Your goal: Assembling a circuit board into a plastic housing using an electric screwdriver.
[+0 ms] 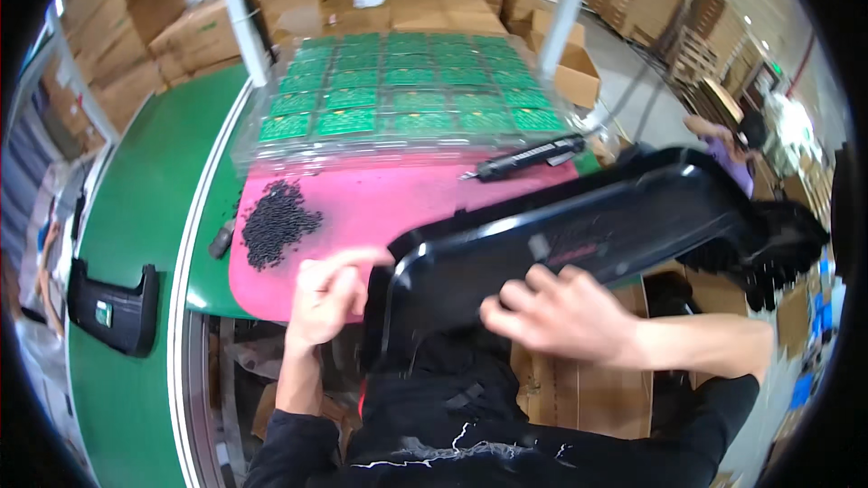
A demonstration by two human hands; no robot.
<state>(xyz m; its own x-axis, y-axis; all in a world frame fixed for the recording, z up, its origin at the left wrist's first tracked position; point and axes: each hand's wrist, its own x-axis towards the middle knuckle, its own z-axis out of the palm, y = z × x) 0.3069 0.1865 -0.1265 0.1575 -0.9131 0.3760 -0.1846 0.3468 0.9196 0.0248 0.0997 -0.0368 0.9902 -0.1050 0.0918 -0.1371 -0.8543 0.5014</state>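
Observation:
A large glossy black plastic housing [579,221] is tilted in front of me, above my lap and over the near right part of a pink mat [384,194]. My left hand [327,296] is at its left end, index finger stretched along the corner and the other fingers curled; motion blurs it slightly. My right hand [565,314] is closed at the lower edge, with curled fingers against the inner face. A heap of small black screws [278,224] lies on the mat's left part. A black electric screwdriver [529,158] rests at the mat's far right.
Clear trays of green circuit boards [398,95] stand behind the mat. A green conveyor belt [127,208] runs along the left, carrying another black housing [116,312] with a small board. Cardboard boxes [434,9] are stacked behind. A person [731,155] is at the far right.

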